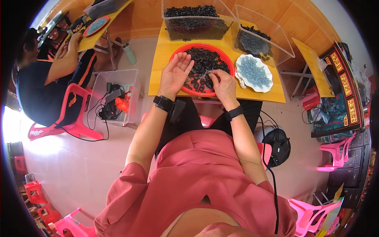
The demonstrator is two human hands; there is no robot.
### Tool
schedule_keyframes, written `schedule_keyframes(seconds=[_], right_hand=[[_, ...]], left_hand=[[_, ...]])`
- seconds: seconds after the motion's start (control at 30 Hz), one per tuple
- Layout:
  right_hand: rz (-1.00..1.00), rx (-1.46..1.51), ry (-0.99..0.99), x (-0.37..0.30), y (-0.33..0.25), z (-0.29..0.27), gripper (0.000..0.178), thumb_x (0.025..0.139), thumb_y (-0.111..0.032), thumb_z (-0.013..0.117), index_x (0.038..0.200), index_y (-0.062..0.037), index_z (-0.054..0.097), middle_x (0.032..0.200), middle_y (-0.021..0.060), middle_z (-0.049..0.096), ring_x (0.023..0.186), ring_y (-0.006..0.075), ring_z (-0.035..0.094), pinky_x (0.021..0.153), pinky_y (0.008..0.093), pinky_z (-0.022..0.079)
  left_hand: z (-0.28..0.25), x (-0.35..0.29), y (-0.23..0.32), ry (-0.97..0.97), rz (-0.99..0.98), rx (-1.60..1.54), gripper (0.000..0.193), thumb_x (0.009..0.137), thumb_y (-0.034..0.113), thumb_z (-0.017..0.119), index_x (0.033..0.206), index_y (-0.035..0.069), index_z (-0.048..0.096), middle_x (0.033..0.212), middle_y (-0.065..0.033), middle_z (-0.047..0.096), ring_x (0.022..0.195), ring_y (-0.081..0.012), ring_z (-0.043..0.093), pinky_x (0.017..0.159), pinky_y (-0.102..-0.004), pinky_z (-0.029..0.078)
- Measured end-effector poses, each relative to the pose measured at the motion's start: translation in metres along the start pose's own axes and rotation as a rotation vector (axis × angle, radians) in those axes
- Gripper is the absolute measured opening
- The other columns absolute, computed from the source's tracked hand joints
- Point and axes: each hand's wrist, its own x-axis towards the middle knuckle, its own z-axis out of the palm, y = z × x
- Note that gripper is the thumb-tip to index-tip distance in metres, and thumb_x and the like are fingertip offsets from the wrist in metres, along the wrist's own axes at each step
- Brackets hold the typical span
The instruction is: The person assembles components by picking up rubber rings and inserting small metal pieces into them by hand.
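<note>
My left hand [176, 75] is held palm up over the left rim of a red round tray [230, 62], its fingers stretched out and a little curved. Nothing shows on the palm. The tray carries many small black ring-shaped parts [203, 59], with tiny pale bits among them in the lower half. Over the tray's right side, my right hand [225, 87] has thumb and fingertips pinched together, and what they hold is too small to make out. Just right of that hand lies a white scalloped plate [269, 83] heaped with small blue-grey pieces [254, 71].
Clear plastic bins [197, 29] with more black parts stand along the yellow table's [158, 85] far side. Left, a co-worker [47, 79] sits on a pink chair [73, 118] beside a bin of cables [114, 96]. A black bag [278, 146] and cable lie at my right.
</note>
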Motion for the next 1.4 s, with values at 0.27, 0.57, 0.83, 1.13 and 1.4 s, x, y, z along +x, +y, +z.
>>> schedule_keyframes(seconds=[0.27, 0.57, 0.83, 1.13, 1.4], right_hand=[[-0.011, -0.008, -0.004, 0.003, 0.0, 0.0, 0.011, 0.085, -0.015, 0.069, 0.086, -0.0038, 0.069, 0.082, 0.0165, 0.069, 0.076, 0.0375, 0.066, 0.065, 0.0434, 0.051], [0.004, 0.002, 0.005, -0.001, -0.001, -0.001, 0.012, 0.085, -0.015, 0.069, 0.087, -0.0037, 0.069, 0.083, 0.0164, 0.069, 0.077, 0.0373, 0.066, 0.066, 0.0432, 0.051], [-0.001, 0.019, 0.034, 0.0, -0.003, -0.001, 0.011, 0.085, -0.014, 0.069, 0.087, -0.0037, 0.069, 0.082, 0.0165, 0.069, 0.077, 0.0363, 0.066, 0.066, 0.0425, 0.051], [-0.017, 0.03, 0.015, 0.002, -0.004, 0.003, 0.011, 0.085, -0.015, 0.069, 0.087, -0.0037, 0.069, 0.084, 0.0167, 0.069, 0.08, 0.0369, 0.066, 0.068, 0.0427, 0.052], [-0.091, -0.025, 0.023, 0.0, 0.008, 0.0, 0.013, 0.088, -0.017, 0.068, 0.088, -0.0042, 0.069, 0.082, 0.0168, 0.068, 0.077, 0.0361, 0.066, 0.067, 0.041, 0.052]], left_hand=[[0.001, 0.002, 0.0, 0.044, 0.023, -0.01, 0.019, 0.097, 0.014, 0.06, 0.11, 0.001, 0.065, 0.115, -0.0127, 0.067, 0.114, -0.0262, 0.061, 0.109, -0.0423, 0.044], [-0.001, 0.003, -0.002, 0.03, 0.007, -0.009, 0.019, 0.097, 0.015, 0.06, 0.11, 0.001, 0.065, 0.115, -0.0123, 0.067, 0.115, -0.0257, 0.061, 0.108, -0.0417, 0.045], [-0.003, 0.002, 0.0, 0.015, 0.009, 0.001, 0.02, 0.097, 0.015, 0.059, 0.111, 0.001, 0.065, 0.115, -0.0123, 0.067, 0.115, -0.0261, 0.061, 0.108, -0.042, 0.045], [0.0, -0.001, 0.004, 0.06, 0.043, 0.029, 0.019, 0.097, 0.016, 0.06, 0.109, 0.002, 0.066, 0.111, -0.0114, 0.068, 0.112, -0.0239, 0.063, 0.107, -0.0402, 0.046], [-0.001, 0.002, -0.009, -0.04, 0.035, 0.01, 0.021, 0.097, 0.018, 0.06, 0.109, 0.002, 0.065, 0.107, -0.0101, 0.069, 0.106, -0.0232, 0.065, 0.101, -0.0382, 0.05]])
